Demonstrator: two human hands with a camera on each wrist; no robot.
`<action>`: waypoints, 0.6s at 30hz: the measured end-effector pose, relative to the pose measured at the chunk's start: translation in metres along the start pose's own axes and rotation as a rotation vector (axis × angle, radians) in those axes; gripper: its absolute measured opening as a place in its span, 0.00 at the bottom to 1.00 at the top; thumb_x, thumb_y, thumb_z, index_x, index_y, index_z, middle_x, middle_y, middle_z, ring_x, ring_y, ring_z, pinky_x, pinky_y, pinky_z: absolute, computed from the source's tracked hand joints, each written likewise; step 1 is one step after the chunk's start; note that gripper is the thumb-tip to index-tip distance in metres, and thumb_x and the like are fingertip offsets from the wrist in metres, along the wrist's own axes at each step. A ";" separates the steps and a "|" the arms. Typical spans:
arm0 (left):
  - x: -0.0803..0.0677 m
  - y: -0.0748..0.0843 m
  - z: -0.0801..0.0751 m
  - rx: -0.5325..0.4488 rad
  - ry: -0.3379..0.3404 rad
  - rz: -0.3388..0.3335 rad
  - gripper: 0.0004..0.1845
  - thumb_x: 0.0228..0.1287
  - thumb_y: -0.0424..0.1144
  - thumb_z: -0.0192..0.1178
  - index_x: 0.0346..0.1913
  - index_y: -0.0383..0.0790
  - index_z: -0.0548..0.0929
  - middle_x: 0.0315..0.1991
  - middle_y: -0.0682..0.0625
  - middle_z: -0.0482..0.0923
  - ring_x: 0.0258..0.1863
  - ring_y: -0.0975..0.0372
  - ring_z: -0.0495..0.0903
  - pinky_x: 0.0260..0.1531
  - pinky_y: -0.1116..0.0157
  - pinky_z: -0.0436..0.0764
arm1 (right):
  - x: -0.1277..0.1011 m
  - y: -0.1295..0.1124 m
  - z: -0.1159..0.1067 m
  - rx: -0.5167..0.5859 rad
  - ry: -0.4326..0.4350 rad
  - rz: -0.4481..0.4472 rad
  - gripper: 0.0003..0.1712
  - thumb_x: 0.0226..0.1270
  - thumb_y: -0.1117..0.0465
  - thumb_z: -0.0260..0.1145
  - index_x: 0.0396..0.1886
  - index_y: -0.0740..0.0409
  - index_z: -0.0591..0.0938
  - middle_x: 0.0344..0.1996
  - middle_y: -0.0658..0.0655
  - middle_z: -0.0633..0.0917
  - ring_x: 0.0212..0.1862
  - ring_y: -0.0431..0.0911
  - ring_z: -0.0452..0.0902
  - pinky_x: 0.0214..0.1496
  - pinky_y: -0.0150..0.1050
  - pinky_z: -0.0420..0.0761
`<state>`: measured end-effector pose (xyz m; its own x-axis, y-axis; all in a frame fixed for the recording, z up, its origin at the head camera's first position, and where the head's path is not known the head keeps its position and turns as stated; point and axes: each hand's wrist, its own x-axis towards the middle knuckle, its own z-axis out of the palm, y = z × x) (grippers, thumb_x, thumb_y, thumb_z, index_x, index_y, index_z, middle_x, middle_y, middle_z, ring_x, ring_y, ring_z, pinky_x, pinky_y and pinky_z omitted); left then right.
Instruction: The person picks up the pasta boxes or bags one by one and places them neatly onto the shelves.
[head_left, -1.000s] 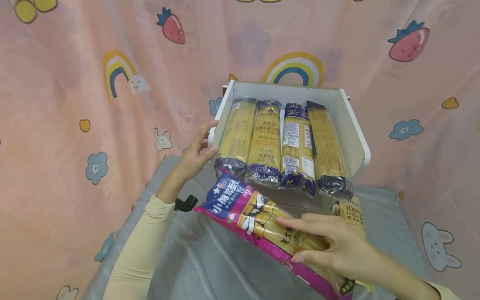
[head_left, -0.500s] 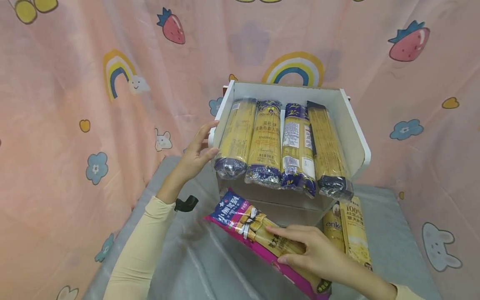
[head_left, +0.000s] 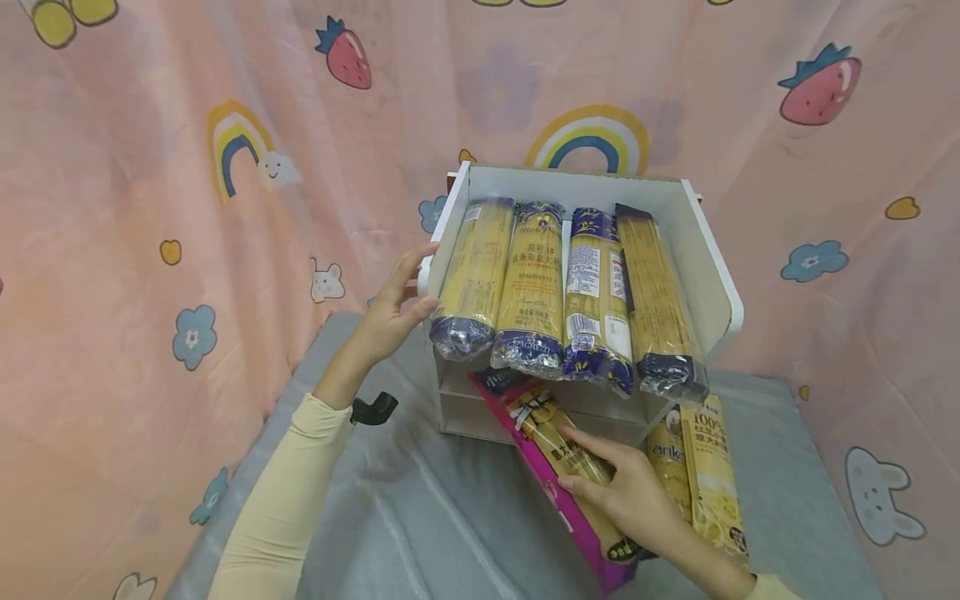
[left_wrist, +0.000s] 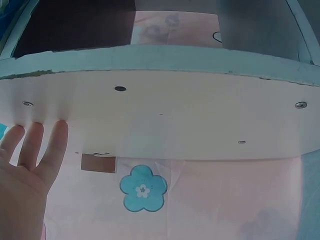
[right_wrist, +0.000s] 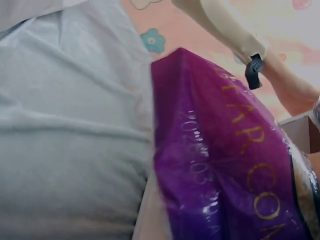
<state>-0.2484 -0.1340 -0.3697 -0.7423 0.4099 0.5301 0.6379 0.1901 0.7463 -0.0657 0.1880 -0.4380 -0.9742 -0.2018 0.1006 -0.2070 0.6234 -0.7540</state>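
Observation:
A white shelf unit (head_left: pixel 705 258) stands on the grey table cover, with several spaghetti packs (head_left: pixel 536 283) lying side by side on its upper shelf. My left hand (head_left: pixel 397 300) rests flat against the unit's left side wall, fingers straight; the left wrist view shows the fingers (left_wrist: pixel 30 150) on that white panel (left_wrist: pixel 175 110). My right hand (head_left: pixel 622 492) grips a magenta pasta pack (head_left: pixel 555 450) near its close end, fingers on top and thumb at the side. The pack's far end sits under the upper shelf, in the lower opening. Its purple underside (right_wrist: pixel 225 165) fills the right wrist view.
Two yellow pasta packs (head_left: pixel 701 475) lie on the grey cover (head_left: pixel 420 517) to the right of the unit, close to my right hand. A pink patterned curtain (head_left: pixel 187 208) hangs behind and on both sides. The cover also shows in the right wrist view (right_wrist: pixel 65 125).
My right hand has moved the magenta pack down and forward, turning it, so its far end now sits inside the lower opening. The left hand has stayed on the side wall.

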 end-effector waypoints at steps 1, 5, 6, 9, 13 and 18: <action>0.000 0.000 0.000 -0.001 0.000 0.002 0.46 0.63 0.73 0.50 0.76 0.50 0.55 0.71 0.43 0.59 0.61 0.50 0.70 0.60 0.42 0.75 | 0.000 0.001 0.002 0.026 0.011 0.027 0.36 0.55 0.55 0.76 0.66 0.43 0.78 0.63 0.52 0.81 0.59 0.51 0.81 0.57 0.44 0.83; 0.000 0.000 0.000 -0.009 -0.004 0.012 0.45 0.64 0.71 0.51 0.76 0.49 0.55 0.71 0.42 0.59 0.61 0.50 0.70 0.60 0.43 0.75 | 0.001 0.004 0.010 0.104 0.073 0.109 0.35 0.55 0.56 0.77 0.65 0.44 0.78 0.63 0.55 0.81 0.50 0.47 0.85 0.47 0.32 0.83; 0.000 0.000 0.000 -0.011 -0.005 0.013 0.45 0.65 0.70 0.51 0.76 0.49 0.55 0.71 0.42 0.59 0.61 0.50 0.70 0.60 0.43 0.75 | 0.002 0.004 0.012 0.124 0.088 0.125 0.35 0.55 0.57 0.77 0.65 0.45 0.78 0.63 0.56 0.81 0.47 0.46 0.85 0.46 0.32 0.83; 0.000 0.000 0.000 -0.008 -0.003 0.010 0.46 0.64 0.72 0.50 0.76 0.49 0.55 0.71 0.42 0.60 0.61 0.50 0.70 0.60 0.43 0.75 | 0.003 0.005 0.018 0.186 0.117 0.171 0.31 0.55 0.59 0.77 0.61 0.46 0.81 0.60 0.60 0.83 0.36 0.41 0.84 0.37 0.31 0.84; 0.000 0.000 0.000 -0.003 0.000 0.006 0.47 0.63 0.73 0.50 0.76 0.49 0.55 0.70 0.42 0.60 0.61 0.50 0.70 0.60 0.42 0.75 | 0.005 0.006 0.026 0.274 0.135 0.205 0.26 0.56 0.61 0.76 0.56 0.48 0.84 0.57 0.62 0.84 0.31 0.37 0.82 0.33 0.33 0.84; 0.000 0.001 0.000 -0.008 -0.005 0.008 0.44 0.66 0.69 0.51 0.76 0.50 0.55 0.72 0.43 0.59 0.62 0.49 0.70 0.60 0.43 0.75 | 0.008 0.005 0.035 0.291 0.172 0.229 0.18 0.56 0.62 0.76 0.48 0.51 0.85 0.52 0.55 0.86 0.44 0.35 0.81 0.47 0.30 0.81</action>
<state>-0.2479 -0.1341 -0.3695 -0.7361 0.4162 0.5338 0.6422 0.1800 0.7451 -0.0718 0.1627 -0.4635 -0.9981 0.0620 -0.0028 0.0270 0.3926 -0.9193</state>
